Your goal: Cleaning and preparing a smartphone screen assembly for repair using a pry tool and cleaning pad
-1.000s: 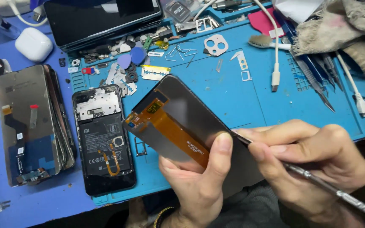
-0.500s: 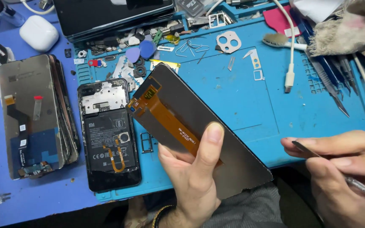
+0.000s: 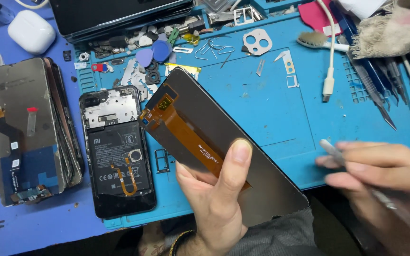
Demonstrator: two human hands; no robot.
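Pinched between thumb and fingers of the left hand (image 3: pixel 214 208), the display panel (image 3: pixel 224 156) tilts mid-frame, its orange flex cable (image 3: pixel 181 132) facing up for inspection, while the blurred right hand (image 3: pixel 380 175) clasps a metal tool (image 3: pixel 330 149) at lower right, beside the opened phone (image 3: pixel 117 151) at centre left.

Left hand (image 3: pixel 214 204) grips screen panel (image 3: pixel 243 156) over blue mat (image 3: pixel 271 104); right hand (image 3: pixel 385 175) blurred, holding tweezers (image 3: pixel 330 149).
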